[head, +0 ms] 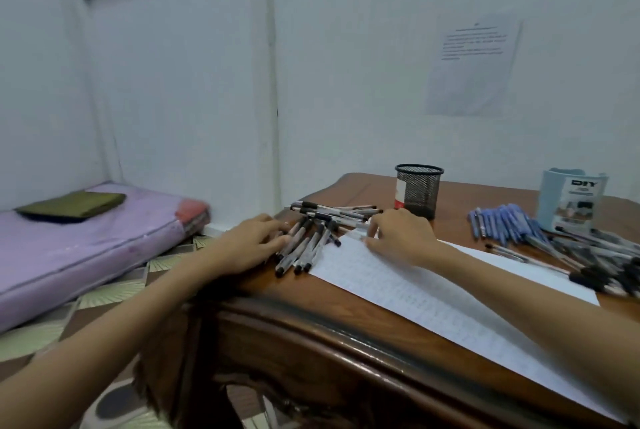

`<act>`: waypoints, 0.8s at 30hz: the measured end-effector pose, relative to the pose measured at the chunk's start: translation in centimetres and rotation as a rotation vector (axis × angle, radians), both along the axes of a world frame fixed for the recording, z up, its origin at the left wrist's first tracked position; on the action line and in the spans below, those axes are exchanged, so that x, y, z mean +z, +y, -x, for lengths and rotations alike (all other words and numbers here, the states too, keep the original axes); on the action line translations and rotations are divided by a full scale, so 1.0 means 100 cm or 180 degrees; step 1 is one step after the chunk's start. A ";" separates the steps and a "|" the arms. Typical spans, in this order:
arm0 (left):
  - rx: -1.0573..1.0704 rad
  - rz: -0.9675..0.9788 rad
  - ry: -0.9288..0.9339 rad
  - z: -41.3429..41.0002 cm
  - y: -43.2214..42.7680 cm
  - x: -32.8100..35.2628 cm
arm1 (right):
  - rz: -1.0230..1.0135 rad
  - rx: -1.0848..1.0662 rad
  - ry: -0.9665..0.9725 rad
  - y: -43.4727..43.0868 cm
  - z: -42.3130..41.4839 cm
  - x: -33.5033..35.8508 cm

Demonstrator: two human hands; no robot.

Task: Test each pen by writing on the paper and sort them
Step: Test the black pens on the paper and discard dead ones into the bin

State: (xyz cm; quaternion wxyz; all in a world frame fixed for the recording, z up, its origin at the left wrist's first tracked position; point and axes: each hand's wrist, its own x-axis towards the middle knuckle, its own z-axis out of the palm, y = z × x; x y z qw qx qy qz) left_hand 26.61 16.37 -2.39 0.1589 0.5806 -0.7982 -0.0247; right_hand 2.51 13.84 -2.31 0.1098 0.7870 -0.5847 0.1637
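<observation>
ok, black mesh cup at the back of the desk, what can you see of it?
The black mesh cup is a wire-mesh cylinder with a solid rim, metal by the look. It stands upright near the wooden table's far edge. No pens stick out of it. Something red and white shows at its lower left; label or contents, can't tell. The right hand lies in front; contact unclear. Black pens lie to its left.
</observation>
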 end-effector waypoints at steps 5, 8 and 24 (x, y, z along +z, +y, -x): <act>-0.0074 0.0071 0.0034 0.008 0.000 0.006 | -0.0403 0.0002 -0.1126 -0.004 0.025 0.015; -0.0209 0.0218 0.0059 0.019 -0.004 0.012 | -0.0618 0.0376 -0.2494 0.007 0.050 0.030; -0.1550 0.0136 -0.0481 0.194 -0.020 0.014 | -0.0583 0.0458 -0.4153 0.073 0.191 0.033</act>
